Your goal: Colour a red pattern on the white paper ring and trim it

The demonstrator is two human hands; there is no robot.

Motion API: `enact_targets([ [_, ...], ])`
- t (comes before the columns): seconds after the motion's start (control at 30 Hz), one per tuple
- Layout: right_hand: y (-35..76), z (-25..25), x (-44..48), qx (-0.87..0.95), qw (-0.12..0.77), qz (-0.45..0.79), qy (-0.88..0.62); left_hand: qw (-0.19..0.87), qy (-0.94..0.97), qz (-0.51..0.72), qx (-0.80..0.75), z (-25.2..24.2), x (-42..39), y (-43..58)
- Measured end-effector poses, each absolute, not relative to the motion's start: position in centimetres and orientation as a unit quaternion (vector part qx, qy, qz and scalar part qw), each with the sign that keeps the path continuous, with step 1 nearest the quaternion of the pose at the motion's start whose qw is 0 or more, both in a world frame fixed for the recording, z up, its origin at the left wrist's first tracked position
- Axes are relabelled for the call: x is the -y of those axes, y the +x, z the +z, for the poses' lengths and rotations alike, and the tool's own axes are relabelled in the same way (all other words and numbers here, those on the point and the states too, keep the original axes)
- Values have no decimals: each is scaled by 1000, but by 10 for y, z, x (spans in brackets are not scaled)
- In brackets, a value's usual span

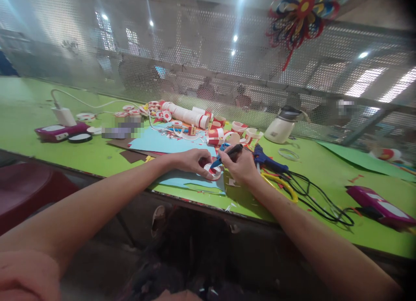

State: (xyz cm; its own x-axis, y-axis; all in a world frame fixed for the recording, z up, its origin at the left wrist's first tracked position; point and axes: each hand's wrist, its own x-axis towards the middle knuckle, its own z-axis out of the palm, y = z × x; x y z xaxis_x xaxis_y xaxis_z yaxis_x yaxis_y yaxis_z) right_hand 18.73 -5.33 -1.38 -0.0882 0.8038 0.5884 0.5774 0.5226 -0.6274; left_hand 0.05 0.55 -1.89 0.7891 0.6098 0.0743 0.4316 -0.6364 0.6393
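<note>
My left hand point(192, 160) has its fingers closed around the edge of a small round white disc point(215, 176) with red on its face, holding it on light blue paper point(177, 179). A marker point(234, 151), black at the upper end and blue toward the tip, sits in my right hand point(244, 166). Its tip is at the disc's face; contact is hard to make out. Just right of that hand lie a blue glue gun point(269, 161) and a yellow loop-shaped handle point(284, 187).
Behind my hands are red-and-white paper cups point(214, 136) and a row of white rolls point(185, 113). A white jug point(280, 130) stands farther back. Black cords point(320, 202) trail toward a purple power strip point(378, 205). Another purple strip point(60, 131) lies left.
</note>
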Motion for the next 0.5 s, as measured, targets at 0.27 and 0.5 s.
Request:
enact_targets([
  [0.27,189,-10,57,664,576,81,-470,318,891,140,-294,-21,-9,-1],
  [0.5,190,-11,55,697,531,87,-475,323,886,141,-303,-20,-7,-1],
])
